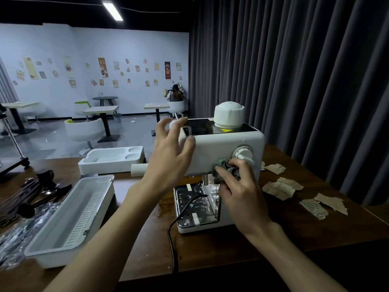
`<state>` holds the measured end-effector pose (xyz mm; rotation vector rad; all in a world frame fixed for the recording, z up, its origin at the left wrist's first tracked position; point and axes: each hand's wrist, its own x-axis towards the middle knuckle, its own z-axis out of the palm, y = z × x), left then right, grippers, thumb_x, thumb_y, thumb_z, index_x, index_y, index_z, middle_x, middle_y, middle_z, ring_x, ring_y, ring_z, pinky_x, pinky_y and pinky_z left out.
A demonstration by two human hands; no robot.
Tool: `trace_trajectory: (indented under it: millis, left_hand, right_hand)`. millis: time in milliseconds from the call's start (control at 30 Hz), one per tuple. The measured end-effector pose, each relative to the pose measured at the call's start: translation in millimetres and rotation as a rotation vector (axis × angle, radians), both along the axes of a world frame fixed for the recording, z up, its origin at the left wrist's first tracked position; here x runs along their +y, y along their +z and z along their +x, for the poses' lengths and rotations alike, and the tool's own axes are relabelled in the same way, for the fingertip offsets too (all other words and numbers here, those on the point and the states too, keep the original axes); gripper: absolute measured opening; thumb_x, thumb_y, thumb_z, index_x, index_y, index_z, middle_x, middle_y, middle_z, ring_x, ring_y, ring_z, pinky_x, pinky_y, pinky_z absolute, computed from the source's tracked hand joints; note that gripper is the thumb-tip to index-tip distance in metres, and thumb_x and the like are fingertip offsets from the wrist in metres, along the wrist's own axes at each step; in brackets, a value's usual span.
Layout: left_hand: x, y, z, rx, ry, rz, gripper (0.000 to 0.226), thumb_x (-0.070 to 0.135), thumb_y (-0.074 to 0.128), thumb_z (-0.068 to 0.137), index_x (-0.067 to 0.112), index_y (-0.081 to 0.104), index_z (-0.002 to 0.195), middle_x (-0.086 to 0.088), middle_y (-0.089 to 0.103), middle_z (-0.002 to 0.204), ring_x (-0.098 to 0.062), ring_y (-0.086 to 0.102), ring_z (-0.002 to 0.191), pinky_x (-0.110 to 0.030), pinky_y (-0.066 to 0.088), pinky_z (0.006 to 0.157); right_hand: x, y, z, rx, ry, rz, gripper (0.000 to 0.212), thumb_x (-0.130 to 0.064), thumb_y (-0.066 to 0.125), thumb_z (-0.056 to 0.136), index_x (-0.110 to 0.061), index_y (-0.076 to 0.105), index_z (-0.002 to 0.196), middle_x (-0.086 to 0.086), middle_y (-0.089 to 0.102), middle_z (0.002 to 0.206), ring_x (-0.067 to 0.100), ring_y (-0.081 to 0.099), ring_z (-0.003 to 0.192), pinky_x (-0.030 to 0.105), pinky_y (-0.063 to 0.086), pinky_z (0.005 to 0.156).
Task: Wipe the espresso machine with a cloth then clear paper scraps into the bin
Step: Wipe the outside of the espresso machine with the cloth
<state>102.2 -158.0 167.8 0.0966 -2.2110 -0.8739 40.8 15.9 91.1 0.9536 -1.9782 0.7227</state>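
Note:
A white espresso machine stands on the brown table, with a round knob on its front and a white cap on top. My right hand grips a dark crumpled cloth and presses it against the machine's front, just left of the knob. My left hand is spread at the machine's upper left corner, thumb touching the front face. Several torn paper scraps lie on the table to the right of the machine. No bin near the table is in view.
A black power cord runs from the drip tray over the table's front edge. A white oblong tray sits at the left, a white moulded insert behind it, dark tools at far left. A dark curtain hangs behind.

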Motion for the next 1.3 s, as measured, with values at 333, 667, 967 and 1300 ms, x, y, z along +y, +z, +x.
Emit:
trace_trajectory:
  millis: [333,667,967,1300]
  left_hand:
    - [29.5,14.2,-35.5,0.075,0.376,-0.004,0.044,0.055,0.067,0.086,0.019,0.044,0.096,-0.005,0.058,0.097,-0.027,0.054,0.085,-0.036,0.038,0.070]
    - [16.8,17.9,-45.1,0.203,0.402,0.106,0.019,0.025,0.063,0.090,0.015,0.055,0.077,-0.004,0.061,0.074,-0.033,0.058,0.075,-0.039,0.042,0.066]
    - [-10.6,27.9,-74.1,0.120,-0.020,0.284,0.027,0.003,0.065,0.093,0.006,0.052,0.069,-0.019,0.069,0.071,-0.008,0.060,0.070,-0.018,0.040,0.061]
    - [47.6,24.7,-69.1,-0.056,0.383,-0.142,0.034,0.044,0.051,0.097,0.028,0.057,0.126,-0.015,0.045,0.138,-0.034,0.037,0.130,-0.054,0.036,0.104]
  right_hand:
    - [57.6,47.4,-19.4,-0.206,0.091,-0.507,0.051,0.003,0.068,0.077,-0.009,0.060,0.125,0.003,0.050,0.120,0.001,0.045,0.106,0.004,0.037,0.090]
    - [70.0,56.0,-44.7,-0.575,0.373,-0.347,0.045,-0.001,0.068,0.083,-0.022,0.064,0.122,-0.008,0.062,0.121,0.006,0.058,0.115,0.023,0.049,0.096]
    - [95.0,63.0,-30.4,-0.549,0.380,-0.400,0.054,-0.013,0.070,0.072,-0.029,0.060,0.122,-0.018,0.065,0.108,0.004,0.063,0.102,0.023,0.053,0.082]
    - [102.4,91.0,-92.4,-0.693,0.400,-0.439,0.045,0.004,0.062,0.082,-0.019,0.065,0.121,-0.004,0.068,0.110,0.002,0.065,0.095,0.017,0.053,0.079]
